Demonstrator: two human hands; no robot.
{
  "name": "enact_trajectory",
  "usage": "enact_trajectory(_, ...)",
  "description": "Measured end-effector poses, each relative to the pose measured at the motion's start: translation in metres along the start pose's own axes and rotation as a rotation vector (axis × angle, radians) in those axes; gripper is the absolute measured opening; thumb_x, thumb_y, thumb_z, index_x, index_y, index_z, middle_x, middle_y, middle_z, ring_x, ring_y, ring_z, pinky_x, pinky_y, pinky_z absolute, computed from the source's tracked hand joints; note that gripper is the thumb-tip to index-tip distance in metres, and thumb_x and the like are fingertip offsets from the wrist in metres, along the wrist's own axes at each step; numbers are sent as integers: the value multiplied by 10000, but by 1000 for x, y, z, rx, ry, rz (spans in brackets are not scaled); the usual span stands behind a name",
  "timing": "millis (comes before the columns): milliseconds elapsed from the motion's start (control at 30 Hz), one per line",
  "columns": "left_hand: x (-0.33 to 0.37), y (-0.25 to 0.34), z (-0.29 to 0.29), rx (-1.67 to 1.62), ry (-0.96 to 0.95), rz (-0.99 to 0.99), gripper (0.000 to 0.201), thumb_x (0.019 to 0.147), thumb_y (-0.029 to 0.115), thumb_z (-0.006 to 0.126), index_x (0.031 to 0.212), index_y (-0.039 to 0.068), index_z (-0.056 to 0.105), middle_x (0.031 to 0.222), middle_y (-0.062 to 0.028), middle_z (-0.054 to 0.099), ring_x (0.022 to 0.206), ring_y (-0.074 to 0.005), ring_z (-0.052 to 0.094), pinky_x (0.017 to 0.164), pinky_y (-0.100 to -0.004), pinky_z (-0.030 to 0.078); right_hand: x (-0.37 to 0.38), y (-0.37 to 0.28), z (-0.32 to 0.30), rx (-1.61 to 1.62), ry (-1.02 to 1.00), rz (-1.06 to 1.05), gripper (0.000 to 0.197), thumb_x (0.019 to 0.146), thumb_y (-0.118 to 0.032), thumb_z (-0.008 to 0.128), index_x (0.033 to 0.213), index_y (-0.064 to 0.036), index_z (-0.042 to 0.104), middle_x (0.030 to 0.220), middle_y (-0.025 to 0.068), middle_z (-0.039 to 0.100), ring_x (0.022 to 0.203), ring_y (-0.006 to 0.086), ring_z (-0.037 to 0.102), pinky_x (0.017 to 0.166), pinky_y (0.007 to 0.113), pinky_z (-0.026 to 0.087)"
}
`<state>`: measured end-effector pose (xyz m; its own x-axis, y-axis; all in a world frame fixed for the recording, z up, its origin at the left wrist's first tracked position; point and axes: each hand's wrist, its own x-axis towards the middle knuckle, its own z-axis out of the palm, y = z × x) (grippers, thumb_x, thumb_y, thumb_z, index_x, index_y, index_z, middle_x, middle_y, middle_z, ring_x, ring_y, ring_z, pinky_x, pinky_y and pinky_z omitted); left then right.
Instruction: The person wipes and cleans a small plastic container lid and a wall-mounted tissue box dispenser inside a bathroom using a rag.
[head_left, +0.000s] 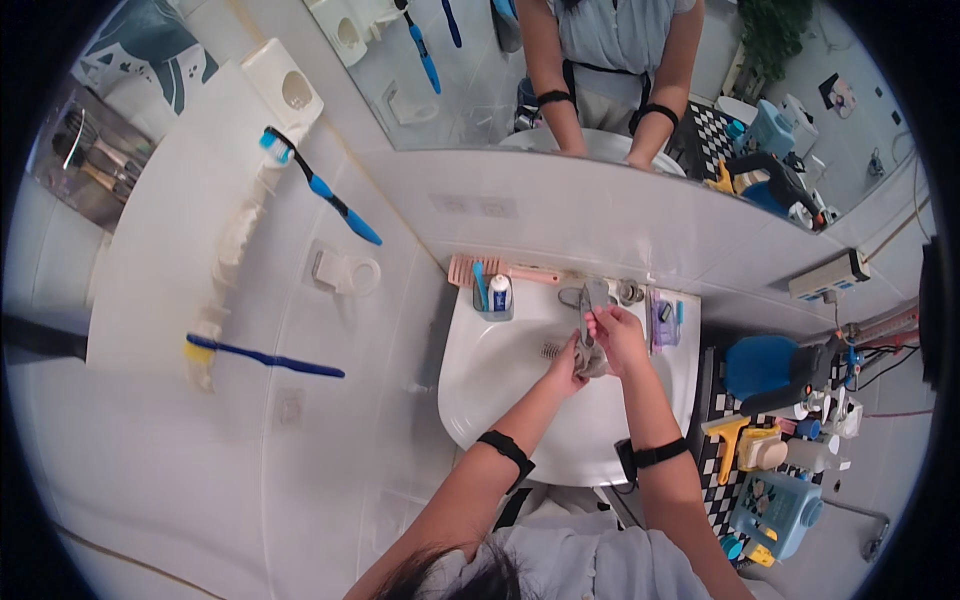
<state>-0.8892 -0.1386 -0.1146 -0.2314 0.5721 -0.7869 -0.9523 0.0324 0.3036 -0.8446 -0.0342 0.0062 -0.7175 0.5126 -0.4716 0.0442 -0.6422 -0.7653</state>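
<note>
- Hair [450, 577] and a pale shirt [600, 560] fill the bottom middle.
- Left hand [567, 370], right of centre: fingers curled around a grey bundle [592, 362], perhaps cloth.
- Right hand [622, 340], just above and right of it: fingers bent; I cannot tell whether they grip the bundle or the grey tap [597, 293] beside them.
- The bundle lies between both hands, over the sink [470, 400].
- The toothpaste [500, 290], upper left of the hands, bears a dark blue label, too small to read.
- The sink's bare curve runs left and below the hands; the mirror's [480, 110] lower edge crosses above, and bottles [835, 415] crowd the right.
</note>
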Motion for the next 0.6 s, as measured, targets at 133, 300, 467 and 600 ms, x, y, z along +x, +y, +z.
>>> enact_trajectory(133, -7, -3, 32, -93, -106, -71, 303, 960, 436, 442, 1132, 239, 595, 1091, 41, 642, 1004, -175, 609, 853, -355, 473, -6, -8, -21, 13, 26, -5, 125, 929, -97, 599, 941, 25, 578, 872, 103, 646, 715, 140, 592, 656, 253, 501)
enact_trajectory(300, 24, 2, -15, 8, -276, 194, 222, 972, 238, 447, 1163, 203, 554, 1108, 25, 619, 978, -162, 615, 819, -323, 529, -5, -9, 9, -37, 11, 18, 119, 932, -115, 601, 948, 3, 585, 861, 80, 646, 715, 111, 585, 657, 228, 495)
enact_trajectory(467, 29, -6, 10, 63, -205, -14, 113, 976, 272, 460, 1025, 229, 551, 919, 63, 604, 799, -87, 603, 638, -259, 502, -5, -6, -6, 11, 10, 22, 93, 918, -80, 611, 922, 10, 589, 840, 87, 658, 696, 124, 601, 628, 237, 491)
enact_trajectory(600, 26, 2, 14, 256, -149, -58, 153, 976, 351, 436, 920, 229, 508, 738, 63, 553, 502, -84, 500, 378, -214, 305, -4, 0, 0, 22, -10, 3, 99, 922, -84, 608, 918, 14, 594, 838, 84, 660, 679, 120, 599, 607, 233, 489)
